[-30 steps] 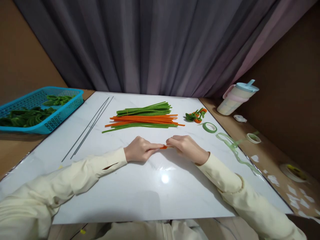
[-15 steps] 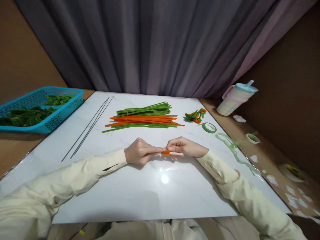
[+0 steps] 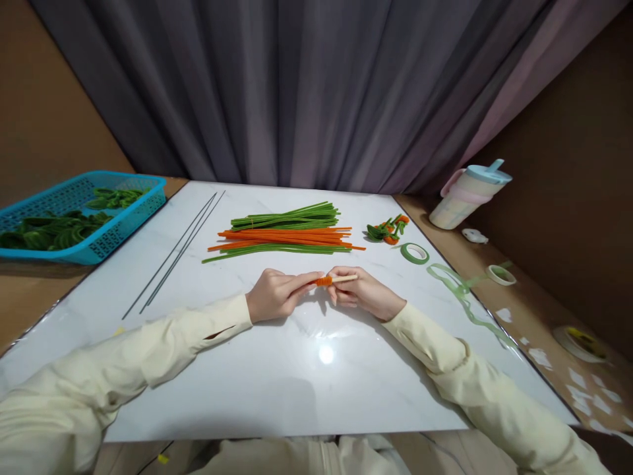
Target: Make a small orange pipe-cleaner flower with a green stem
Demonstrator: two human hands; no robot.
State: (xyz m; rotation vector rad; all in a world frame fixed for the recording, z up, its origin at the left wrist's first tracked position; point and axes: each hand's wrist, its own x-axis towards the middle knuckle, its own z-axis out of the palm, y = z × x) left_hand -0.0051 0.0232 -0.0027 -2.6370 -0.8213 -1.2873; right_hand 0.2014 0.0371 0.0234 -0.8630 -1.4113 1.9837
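Observation:
My left hand (image 3: 273, 295) pinches the left end of a short orange pipe cleaner coil (image 3: 324, 282), forefinger stretched along it. The coil is wound around a pale wooden stick (image 3: 346, 278). My right hand (image 3: 373, 293) is closed on the stick, its fingertips at the right end of the coil. Beyond the hands lie orange pipe cleaners (image 3: 287, 235), with green pipe cleaners (image 3: 291, 216) behind them and more in front. To the right is a small pile of green and orange pipe cleaner pieces (image 3: 387, 229).
At the left stands a blue basket (image 3: 119, 231) with green leaf shapes. Thin dark wires (image 3: 180, 254) lie beside it. A roll of green tape (image 3: 414, 253), a loose green strip (image 3: 465, 297), a tumbler (image 3: 465, 198) and paper scraps (image 3: 539, 358) are at the right.
Both hands have risen slightly, and the right hand has turned, with its lower fingers now showing below the stick. The stick tilts up to the right, and the coil's windings show more clearly.

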